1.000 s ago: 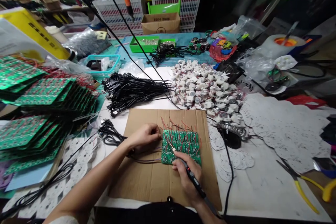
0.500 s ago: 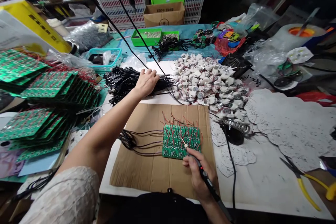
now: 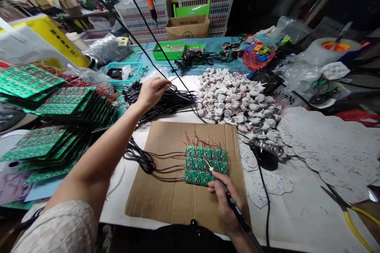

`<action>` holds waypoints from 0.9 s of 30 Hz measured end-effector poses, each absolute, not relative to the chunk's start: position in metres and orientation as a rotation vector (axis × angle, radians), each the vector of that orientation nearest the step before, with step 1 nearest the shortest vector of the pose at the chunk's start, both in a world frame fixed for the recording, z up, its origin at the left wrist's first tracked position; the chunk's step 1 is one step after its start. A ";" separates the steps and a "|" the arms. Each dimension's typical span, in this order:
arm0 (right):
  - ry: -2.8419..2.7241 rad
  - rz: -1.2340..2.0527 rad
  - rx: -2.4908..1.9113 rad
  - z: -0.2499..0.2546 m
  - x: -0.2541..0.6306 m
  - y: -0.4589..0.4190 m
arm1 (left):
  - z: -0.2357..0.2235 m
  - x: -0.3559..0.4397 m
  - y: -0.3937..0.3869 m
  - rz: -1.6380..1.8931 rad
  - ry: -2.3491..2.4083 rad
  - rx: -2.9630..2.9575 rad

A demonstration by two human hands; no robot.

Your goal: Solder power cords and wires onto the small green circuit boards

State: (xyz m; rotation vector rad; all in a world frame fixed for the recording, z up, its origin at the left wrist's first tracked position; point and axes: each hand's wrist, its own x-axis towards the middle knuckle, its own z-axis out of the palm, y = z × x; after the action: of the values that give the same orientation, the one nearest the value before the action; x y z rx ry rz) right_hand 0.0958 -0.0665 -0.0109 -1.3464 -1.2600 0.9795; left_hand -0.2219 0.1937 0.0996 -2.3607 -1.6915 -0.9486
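Observation:
My right hand (image 3: 227, 195) is closed round a soldering iron (image 3: 234, 205). The iron's tip is over the middle of a green circuit board panel (image 3: 192, 170), among thin red and black wires; whether it touches cannot be made out. Several black cables (image 3: 145, 162) run from the panel's left side into a loose coil. My left hand (image 3: 152, 93) is raised over a heap of black cables (image 3: 178, 102), its fingers pinched on what looks like one cable, whose thin pale end sticks out to the right. The panel lies on a brown cardboard sheet (image 3: 166, 201).
Stacks of green circuit boards (image 3: 63, 101) stand at the left. Behind the cardboard is a pile of white parts with wires (image 3: 234, 95). White scalloped sheets (image 3: 320, 150) and yellow-handled pliers (image 3: 353, 221) lie at the right. Two black cords (image 3: 142, 12) hang across the view.
My left hand has moved slightly left and up from the cable heap, and its fingers now pinch a thin end. The right hand keeps the iron over the panel. The view has shifted slightly.

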 end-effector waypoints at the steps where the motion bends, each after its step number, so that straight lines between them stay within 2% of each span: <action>1: -1.263 0.981 -1.349 -0.011 0.097 -0.067 | 0.107 -0.226 0.190 -1.048 -1.697 -2.302; 4: -1.251 0.960 -1.361 -0.011 0.099 -0.067 | 0.126 -0.233 0.176 -1.211 -1.689 -2.189; 7: -1.248 0.954 -1.379 -0.012 0.098 -0.068 | 0.124 -0.228 0.160 -1.075 -1.645 -2.287; 12: -1.264 0.957 -1.370 -0.016 0.093 -0.071 | 0.072 -0.193 0.120 -0.560 -1.611 -2.670; 16: -1.282 0.974 -1.365 -0.017 0.093 -0.074 | 0.029 -0.168 0.083 -0.236 -1.874 -2.929; 22: -1.301 0.971 -1.346 -0.015 0.088 -0.073 | 0.015 -0.162 0.049 -0.553 -2.542 -2.912; 27: -1.390 1.031 -1.311 -0.012 0.073 -0.065 | 0.017 -0.154 0.036 -0.453 -2.630 -2.864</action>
State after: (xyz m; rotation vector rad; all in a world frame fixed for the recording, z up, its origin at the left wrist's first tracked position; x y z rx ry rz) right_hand 0.0726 -0.0653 -0.0118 -1.3115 -1.3904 1.0308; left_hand -0.1545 0.0358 0.0172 -2.8645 -2.6305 -0.4525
